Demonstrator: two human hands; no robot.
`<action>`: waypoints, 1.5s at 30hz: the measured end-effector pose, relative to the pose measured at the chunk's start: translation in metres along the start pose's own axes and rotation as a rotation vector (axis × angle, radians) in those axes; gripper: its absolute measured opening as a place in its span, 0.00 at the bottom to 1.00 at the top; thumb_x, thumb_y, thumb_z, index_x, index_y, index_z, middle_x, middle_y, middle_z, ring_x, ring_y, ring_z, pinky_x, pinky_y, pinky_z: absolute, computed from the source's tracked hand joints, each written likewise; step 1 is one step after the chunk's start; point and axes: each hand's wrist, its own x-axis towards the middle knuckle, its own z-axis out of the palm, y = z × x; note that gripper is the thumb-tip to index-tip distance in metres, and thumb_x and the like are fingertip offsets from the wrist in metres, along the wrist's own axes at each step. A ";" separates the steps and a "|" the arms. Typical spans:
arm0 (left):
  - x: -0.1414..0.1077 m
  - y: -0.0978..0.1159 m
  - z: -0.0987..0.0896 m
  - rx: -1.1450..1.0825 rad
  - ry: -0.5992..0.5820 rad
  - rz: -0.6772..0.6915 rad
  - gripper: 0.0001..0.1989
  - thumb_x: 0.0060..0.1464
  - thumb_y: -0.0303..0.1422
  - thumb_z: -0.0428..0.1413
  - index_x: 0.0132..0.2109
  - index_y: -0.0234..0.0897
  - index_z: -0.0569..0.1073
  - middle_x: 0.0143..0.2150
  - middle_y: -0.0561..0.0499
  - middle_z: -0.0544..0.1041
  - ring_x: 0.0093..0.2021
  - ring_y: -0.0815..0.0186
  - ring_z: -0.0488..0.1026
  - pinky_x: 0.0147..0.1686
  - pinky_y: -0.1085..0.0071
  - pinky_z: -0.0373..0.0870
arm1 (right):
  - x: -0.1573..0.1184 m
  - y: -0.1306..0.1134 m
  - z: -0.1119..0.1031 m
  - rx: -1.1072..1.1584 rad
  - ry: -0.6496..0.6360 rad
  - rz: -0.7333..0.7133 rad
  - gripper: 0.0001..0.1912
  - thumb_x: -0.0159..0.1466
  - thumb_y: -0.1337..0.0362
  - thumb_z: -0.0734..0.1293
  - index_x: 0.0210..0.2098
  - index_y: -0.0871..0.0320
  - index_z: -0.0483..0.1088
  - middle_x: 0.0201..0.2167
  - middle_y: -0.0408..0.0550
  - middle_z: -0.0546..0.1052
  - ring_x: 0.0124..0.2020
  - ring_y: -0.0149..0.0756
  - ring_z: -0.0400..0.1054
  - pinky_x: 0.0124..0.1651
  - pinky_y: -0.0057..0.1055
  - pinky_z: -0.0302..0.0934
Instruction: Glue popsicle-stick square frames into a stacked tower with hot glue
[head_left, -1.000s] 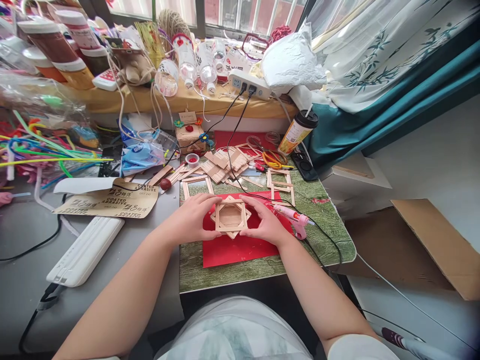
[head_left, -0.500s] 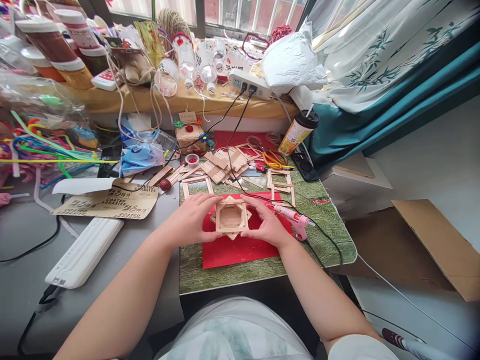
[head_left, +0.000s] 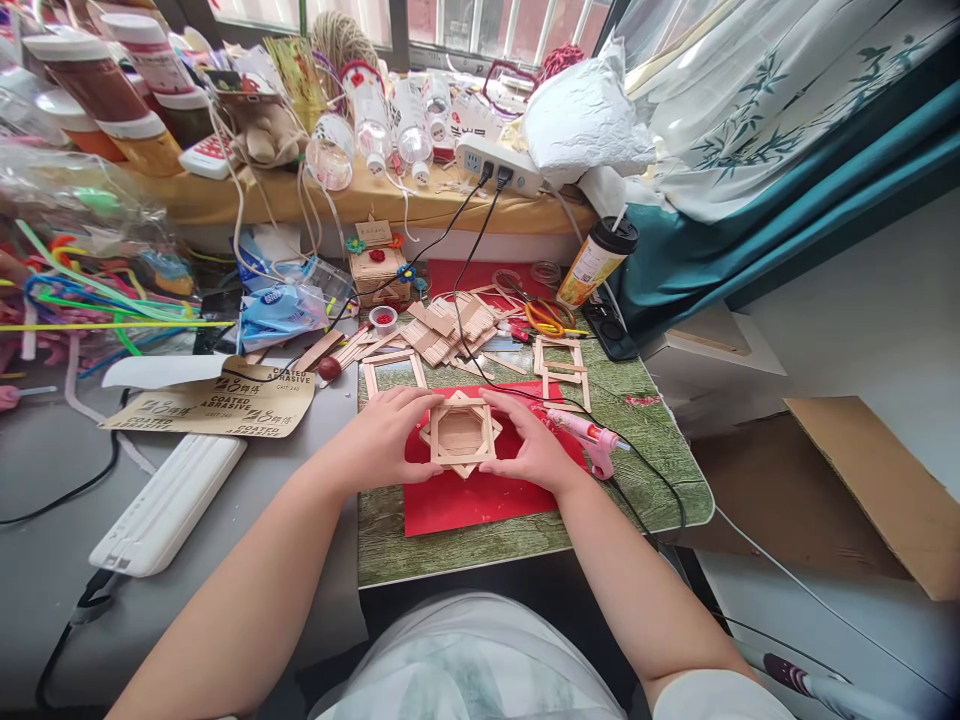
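Between my two hands is a small box of stacked wooden craft-stick frames (head_left: 463, 462), each square turned against the one below so that corners stick out like a star. My left hand (head_left: 382, 435) grips its left side with the thumb at the near corner and the fingers at the far corner. My right hand (head_left: 529, 445) holds the right side in the same way. Beneath lies a sheet of red paper (head_left: 480, 510). Just right of my right hand rests a pink glue gun (head_left: 589, 435). Loose stick frames (head_left: 566, 375) lie beyond it.
A heap of craft sticks (head_left: 450, 330), orange-handled scissors (head_left: 551, 318) and a drink cup (head_left: 598, 262) stand toward the back. Black cords (head_left: 469, 340) cross the table. Sandpaper (head_left: 217, 405) and a white lamp-like bar (head_left: 169, 505) lie at left.
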 end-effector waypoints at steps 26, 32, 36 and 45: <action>-0.001 -0.001 0.001 0.012 -0.005 -0.010 0.44 0.59 0.55 0.66 0.75 0.44 0.63 0.69 0.38 0.73 0.69 0.43 0.69 0.68 0.45 0.69 | 0.001 0.000 0.000 -0.003 0.008 -0.025 0.52 0.55 0.48 0.86 0.74 0.38 0.65 0.77 0.47 0.65 0.79 0.58 0.56 0.81 0.59 0.52; -0.001 -0.001 0.001 0.010 -0.001 -0.007 0.43 0.60 0.54 0.66 0.74 0.44 0.64 0.70 0.38 0.73 0.69 0.42 0.69 0.67 0.45 0.69 | 0.002 -0.001 -0.002 -0.023 -0.019 0.003 0.54 0.55 0.51 0.86 0.75 0.37 0.63 0.78 0.46 0.64 0.80 0.59 0.55 0.80 0.61 0.53; -0.001 -0.001 0.000 0.013 0.000 -0.010 0.43 0.59 0.54 0.67 0.74 0.43 0.65 0.69 0.38 0.74 0.69 0.43 0.70 0.66 0.45 0.70 | 0.002 0.000 -0.003 -0.008 -0.025 0.038 0.54 0.54 0.51 0.86 0.75 0.37 0.63 0.77 0.46 0.65 0.79 0.58 0.57 0.80 0.60 0.54; -0.001 0.000 -0.002 0.027 -0.006 -0.012 0.42 0.58 0.55 0.66 0.73 0.43 0.66 0.68 0.38 0.74 0.68 0.42 0.70 0.66 0.45 0.69 | 0.001 0.002 -0.002 0.019 -0.009 0.027 0.58 0.53 0.49 0.87 0.77 0.38 0.61 0.79 0.48 0.63 0.80 0.58 0.56 0.81 0.60 0.53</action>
